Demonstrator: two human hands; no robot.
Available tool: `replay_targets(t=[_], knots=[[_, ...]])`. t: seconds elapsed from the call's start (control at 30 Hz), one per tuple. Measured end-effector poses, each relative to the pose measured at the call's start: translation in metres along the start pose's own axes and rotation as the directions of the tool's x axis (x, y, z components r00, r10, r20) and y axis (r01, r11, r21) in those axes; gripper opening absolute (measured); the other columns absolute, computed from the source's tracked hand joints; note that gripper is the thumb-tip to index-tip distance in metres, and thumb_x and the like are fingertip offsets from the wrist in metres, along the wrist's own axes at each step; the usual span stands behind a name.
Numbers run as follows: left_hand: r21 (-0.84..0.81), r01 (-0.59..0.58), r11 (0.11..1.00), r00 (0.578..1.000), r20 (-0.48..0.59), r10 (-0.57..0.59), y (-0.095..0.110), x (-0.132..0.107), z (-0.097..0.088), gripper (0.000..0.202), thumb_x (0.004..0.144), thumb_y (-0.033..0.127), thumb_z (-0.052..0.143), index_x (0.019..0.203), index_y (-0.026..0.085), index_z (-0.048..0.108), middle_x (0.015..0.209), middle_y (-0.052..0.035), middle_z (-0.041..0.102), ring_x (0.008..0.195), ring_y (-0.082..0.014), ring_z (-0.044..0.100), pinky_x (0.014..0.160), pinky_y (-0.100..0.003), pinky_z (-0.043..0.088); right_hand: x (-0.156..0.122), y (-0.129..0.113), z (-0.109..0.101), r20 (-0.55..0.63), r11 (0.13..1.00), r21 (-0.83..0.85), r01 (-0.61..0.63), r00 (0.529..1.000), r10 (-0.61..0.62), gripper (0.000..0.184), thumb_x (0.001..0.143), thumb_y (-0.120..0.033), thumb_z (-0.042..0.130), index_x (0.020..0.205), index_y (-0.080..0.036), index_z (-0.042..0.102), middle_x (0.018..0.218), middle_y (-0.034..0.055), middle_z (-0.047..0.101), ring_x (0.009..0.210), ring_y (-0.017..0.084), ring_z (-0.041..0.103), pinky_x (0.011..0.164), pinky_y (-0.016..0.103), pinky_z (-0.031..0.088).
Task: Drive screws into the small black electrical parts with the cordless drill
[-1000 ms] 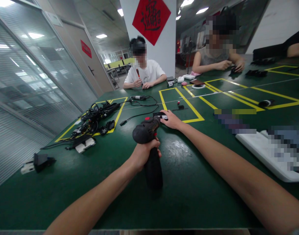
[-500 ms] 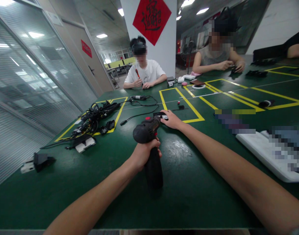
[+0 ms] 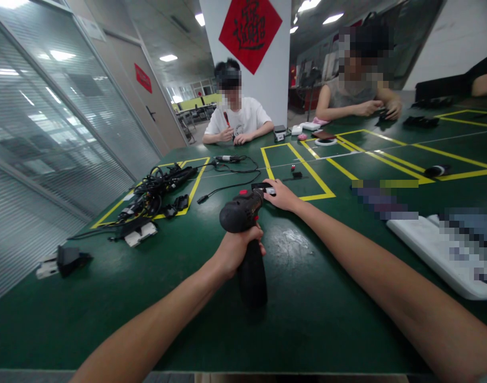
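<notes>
My left hand (image 3: 240, 249) is wrapped round the grip of a black cordless drill (image 3: 243, 211) with a red switch on top. The drill points away from me, and its thick battery base hangs down toward the table. Just past the drill's front end, my right hand (image 3: 282, 196) grips a small black device with a white label (image 3: 267, 189) at the table surface. Whether the drill's bit touches the device is hidden behind the drill body.
A tangle of black cables (image 3: 158, 189) lies at the left, with black and white parts (image 3: 142, 233) nearer me. A white tray-like object (image 3: 430, 255) is at the right. Small dark pieces (image 3: 296, 174) lie beyond my right hand. Two people (image 3: 239, 119) sit across the green table (image 3: 179, 314).
The view has shifted very slightly, so everything sits a little further right. Both hands keep their hold, and the drill stays against the same spot.
</notes>
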State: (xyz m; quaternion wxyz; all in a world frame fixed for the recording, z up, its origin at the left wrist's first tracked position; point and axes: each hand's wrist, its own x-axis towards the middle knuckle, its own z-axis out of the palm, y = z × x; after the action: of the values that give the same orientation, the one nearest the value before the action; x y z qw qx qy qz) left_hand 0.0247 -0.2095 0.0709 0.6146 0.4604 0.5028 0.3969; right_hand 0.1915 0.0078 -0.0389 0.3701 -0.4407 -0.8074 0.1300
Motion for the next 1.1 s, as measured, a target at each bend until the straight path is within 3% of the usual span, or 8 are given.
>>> replay_targets(t=[1.1], knots=[[0.005,-0.011,1.000,1.000,-0.027,0.011,-0.0012,0.0003,-0.0002,0.014,0.065,0.023,0.062,0.074,0.017,0.054,0.057,0.0022,0.053,0.048,-0.0124,0.055,0.050,-0.024,0.041,-0.0009,-0.0013,-0.0004,-0.022,1.000,0.024,0.008,1.000,-0.007,0.051,0.084,-0.037,0.060,0.132,-0.019,0.052,0.115,0.0109,0.055,0.107,0.025,0.058,0.102,0.040,0.044]])
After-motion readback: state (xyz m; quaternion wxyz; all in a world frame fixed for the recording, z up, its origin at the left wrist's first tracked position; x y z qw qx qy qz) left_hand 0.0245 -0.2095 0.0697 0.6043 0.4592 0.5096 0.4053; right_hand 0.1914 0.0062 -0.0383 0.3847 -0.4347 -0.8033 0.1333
